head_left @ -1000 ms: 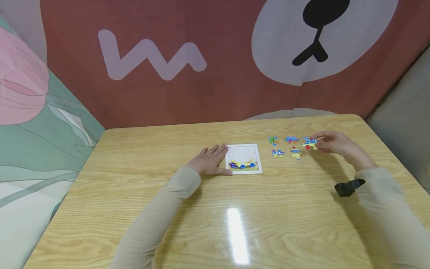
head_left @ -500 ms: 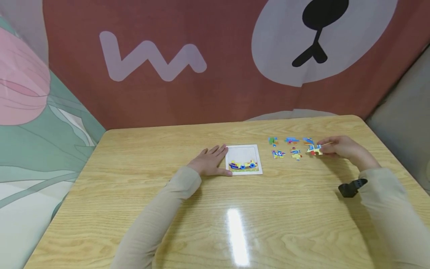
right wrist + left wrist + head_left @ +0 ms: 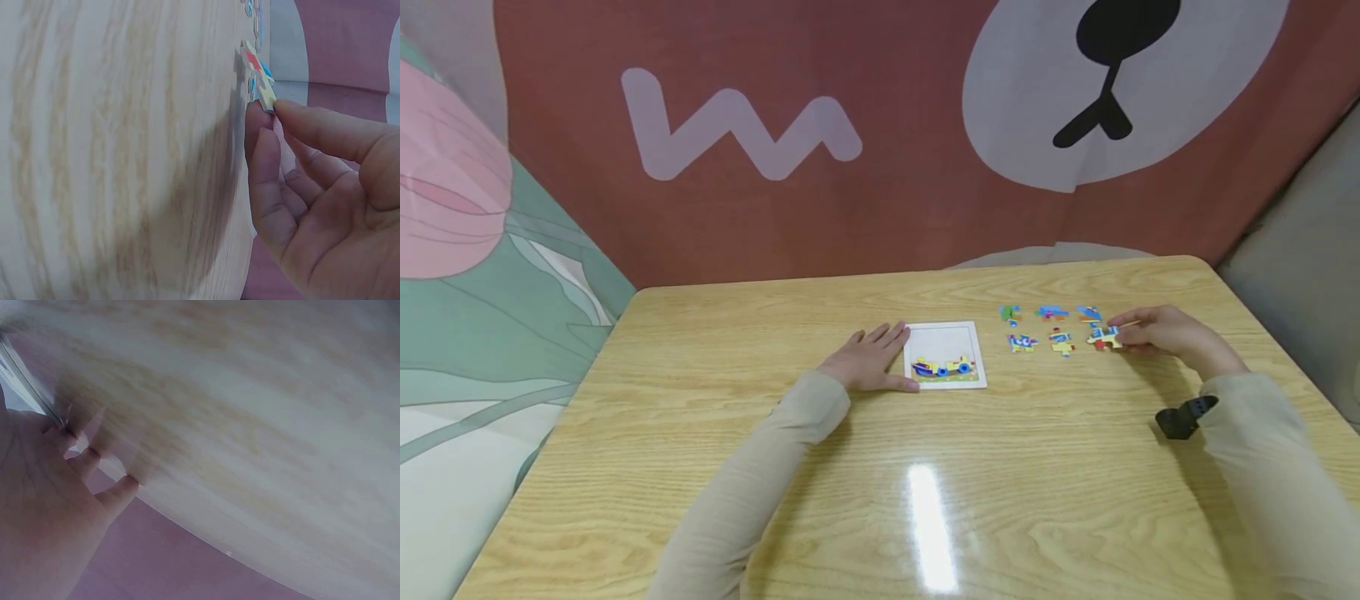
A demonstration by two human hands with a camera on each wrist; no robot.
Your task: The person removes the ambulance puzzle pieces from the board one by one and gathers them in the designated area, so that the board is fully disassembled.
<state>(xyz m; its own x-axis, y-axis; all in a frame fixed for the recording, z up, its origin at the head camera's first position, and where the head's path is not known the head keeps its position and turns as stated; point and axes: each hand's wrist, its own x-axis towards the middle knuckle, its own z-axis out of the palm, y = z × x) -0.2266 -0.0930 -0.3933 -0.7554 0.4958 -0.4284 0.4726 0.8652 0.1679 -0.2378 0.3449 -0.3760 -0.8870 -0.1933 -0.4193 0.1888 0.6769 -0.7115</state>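
My right hand (image 3: 1174,337) pinches a jigsaw puzzle piece (image 3: 1103,337) between thumb and fingers at the right of the loose pieces. In the right wrist view this piece (image 3: 258,67), yellow, red and blue, tilts against the tabletop with one end at the fingertips. Fingers spread, my left hand (image 3: 870,362) lies flat at the left edge of a white puzzle tray (image 3: 942,335). A strip of joined pieces (image 3: 943,369) fills the tray's lower part. The left wrist view shows the left hand (image 3: 50,494) with fingertips on the table and the tray's edge beside it.
To the right of the tray lie several loose puzzle pieces (image 3: 1052,312) in two rough rows. The wooden table (image 3: 1022,492) ends at a printed curtain (image 3: 820,217) behind. A black wrist camera (image 3: 1180,419) sits at the right sleeve.
My right hand has moved a little right and toward me with the pinched piece, uncovering a blue loose piece behind it. The piece has since turned slightly and come lower. The left hand stays put.
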